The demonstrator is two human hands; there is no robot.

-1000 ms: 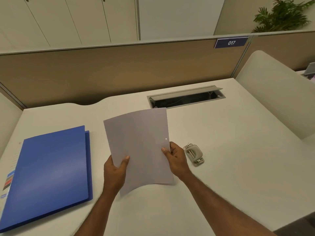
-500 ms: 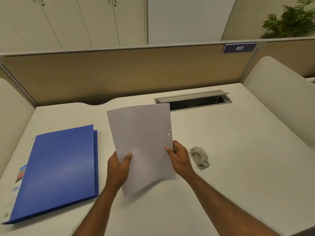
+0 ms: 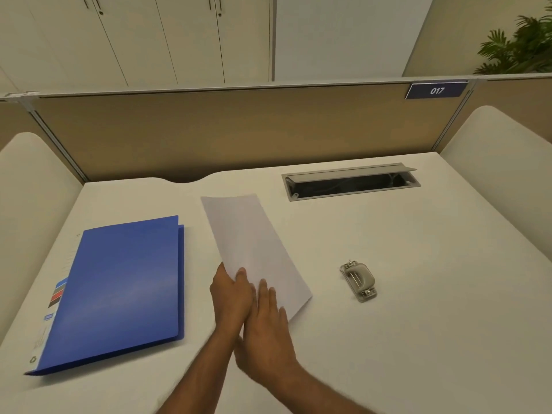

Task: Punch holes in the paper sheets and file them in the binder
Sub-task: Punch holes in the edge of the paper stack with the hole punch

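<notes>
A white paper sheet (image 3: 254, 249) lies low over the middle of the desk and looks folded or curled over lengthwise, so it shows narrower. My left hand (image 3: 231, 297) pinches its near left edge with the thumb on top. Close beside it, my right hand (image 3: 265, 321) lies over the sheet's near end with fingers stretched along the paper, touching the left hand. The closed blue binder (image 3: 119, 288) lies flat to the left of the sheet. The small grey hole punch (image 3: 358, 280) sits on the desk to the right, apart from both hands.
All of it rests on a white desk (image 3: 433, 294). An open grey cable tray (image 3: 349, 182) is set into the desk at the back right. A tan partition closes off the far edge, and padded white dividers stand at both sides.
The sheet was held up flat between both hands. My right hand has swung its edge over to the left hand, so the sheet is narrower and lower over the desk. The view has shifted left.
</notes>
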